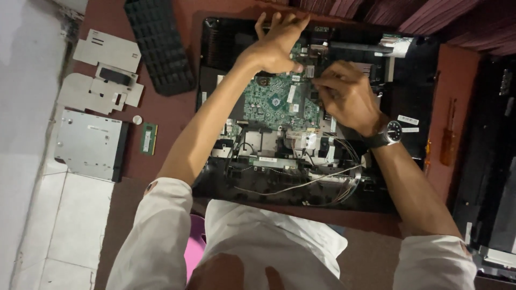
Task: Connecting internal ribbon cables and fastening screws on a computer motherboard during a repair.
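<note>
Opened laptop base [430, 96]: black plastic shell, lid and keyboard off, lying flat on a reddish-brown surface [161, 107] directly in front of the person, filling the middle of the view. Inside, a green circuit board [271, 102] sits at centre with a small square chip and pale labels on it; below it run metal brackets, white stickers and a bundle of thin grey and black cables [306, 185] that curve along the near edge. Left hand [277, 43]: laid palm down on the far edge of the board, fingers spread and extended toward the rear of the shell, gripping nothing that can be seen. Right hand [346, 94]: over the right part of the board, fingers drawn together in a pinch at a small part near the board's upper edge; what they hold is too small to tell. A black wristwatch [389, 133] is on the right wrist. To the left of the shell, apart from it: a detached black keyboard [158, 43] lying at an angle, two grey flat cover panels [102, 70], a silver optical drive [88, 144], a small green memory module [148, 138] just beside the drive, and a coin cell [137, 120]. To the right, an orange-handled screwdriver [447, 134] lies on the surface.
</note>
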